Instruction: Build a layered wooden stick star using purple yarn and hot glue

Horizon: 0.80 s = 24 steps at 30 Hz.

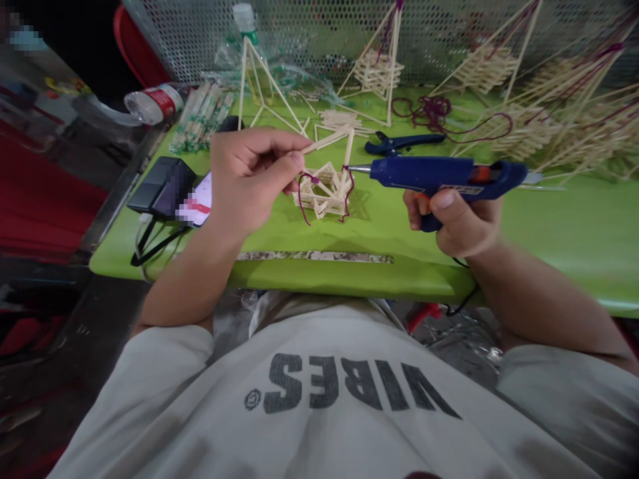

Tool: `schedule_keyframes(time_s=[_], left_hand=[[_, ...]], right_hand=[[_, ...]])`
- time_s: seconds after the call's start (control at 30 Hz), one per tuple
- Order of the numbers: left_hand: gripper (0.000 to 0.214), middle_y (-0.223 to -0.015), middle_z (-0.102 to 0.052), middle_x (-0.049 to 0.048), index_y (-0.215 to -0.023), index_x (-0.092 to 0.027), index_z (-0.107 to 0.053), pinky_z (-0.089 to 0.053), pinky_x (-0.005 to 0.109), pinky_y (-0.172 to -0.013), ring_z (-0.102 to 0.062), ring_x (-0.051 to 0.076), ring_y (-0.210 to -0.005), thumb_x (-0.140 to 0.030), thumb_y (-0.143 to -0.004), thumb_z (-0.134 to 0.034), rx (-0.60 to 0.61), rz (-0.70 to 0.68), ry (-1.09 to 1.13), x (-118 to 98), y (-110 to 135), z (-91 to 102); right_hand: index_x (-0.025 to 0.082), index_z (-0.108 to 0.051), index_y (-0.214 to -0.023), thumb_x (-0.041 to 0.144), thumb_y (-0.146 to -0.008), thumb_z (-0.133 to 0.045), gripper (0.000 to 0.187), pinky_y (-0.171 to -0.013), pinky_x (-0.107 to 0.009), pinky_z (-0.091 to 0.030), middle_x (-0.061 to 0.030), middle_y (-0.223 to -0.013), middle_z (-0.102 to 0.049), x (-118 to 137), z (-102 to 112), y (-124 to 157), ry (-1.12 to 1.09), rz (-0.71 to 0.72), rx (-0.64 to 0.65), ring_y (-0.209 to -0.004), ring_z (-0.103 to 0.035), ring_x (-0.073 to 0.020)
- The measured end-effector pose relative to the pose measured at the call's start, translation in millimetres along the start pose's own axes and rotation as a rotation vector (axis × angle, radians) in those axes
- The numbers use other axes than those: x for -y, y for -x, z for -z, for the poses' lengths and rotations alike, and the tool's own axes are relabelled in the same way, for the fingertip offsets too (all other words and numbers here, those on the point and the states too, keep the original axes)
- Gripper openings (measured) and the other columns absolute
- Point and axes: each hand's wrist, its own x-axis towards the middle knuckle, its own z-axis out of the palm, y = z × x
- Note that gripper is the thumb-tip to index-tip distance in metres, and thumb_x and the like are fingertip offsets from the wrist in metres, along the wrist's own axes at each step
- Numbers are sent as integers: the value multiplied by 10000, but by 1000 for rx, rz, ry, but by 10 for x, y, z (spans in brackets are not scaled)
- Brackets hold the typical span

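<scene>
My left hand (252, 173) pinches a thin wooden stick (327, 139) between thumb and fingers. That stick meets an upright stick (348, 148) at a corner. Just below is a star-shaped stack of wooden sticks (319, 203) with purple string (301, 199) tied to it; whether it hangs or rests on the table I cannot tell. My right hand (462, 219) is closed around the grip of a blue glue gun (424, 174). The gun lies nearly level, its metal nozzle pointing left at the lower end of the upright stick, touching or very close.
On the green table (424, 266) stand a stick pyramid frame (264, 100) and several finished stick pieces (374, 70). Blue cutters (404, 143), purple cord (432, 113), bundled sticks (202, 116), a bottle (247, 33), a phone (197, 203) and a patterned strip (319, 256) lie around.
</scene>
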Motion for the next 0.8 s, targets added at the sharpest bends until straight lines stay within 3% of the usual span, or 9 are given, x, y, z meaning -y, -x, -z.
schedule_keyframes(time_s=[0.27,0.47,0.63,0.8], left_hand=[[229,-760,-789,-60,-1042,-306,-923,-521,242,-498,-664,38,-556,-497,-930,-981,23,-57,24,77,-17,25],[108,-760,-778,-49,-1032,-343,-928,-545,256,-525,-666,69,-560,-401,-948,-961,9,-44,-10,41,-6,16],[53,-758,-787,-35,-998,-345,-937,-536,240,-515,-660,75,-545,-328,-948,-938,-9,-13,-17,12,-6,1],[35,-737,-782,-24,-939,-306,-931,-504,218,-484,-626,74,-514,-332,-919,-942,-20,63,16,-6,-20,-17]], right_hand=[[399,-832,-926,638,-977,-823,245,-398,-378,-417,18,-668,-666,2,5,13,27,-22,-14,-521,-586,-201],[382,-839,-959,605,-1007,-812,230,-405,-357,-423,26,-674,-685,13,-10,6,27,-5,-18,-527,-604,-184],[318,-852,-897,596,-1012,-803,304,-394,-342,-441,-12,-833,-784,39,-59,-40,20,-14,-60,-500,-610,-146],[346,-873,-930,599,-1013,-789,279,-394,-353,-480,-13,-859,-800,21,-74,-51,15,29,-62,-503,-609,-154]])
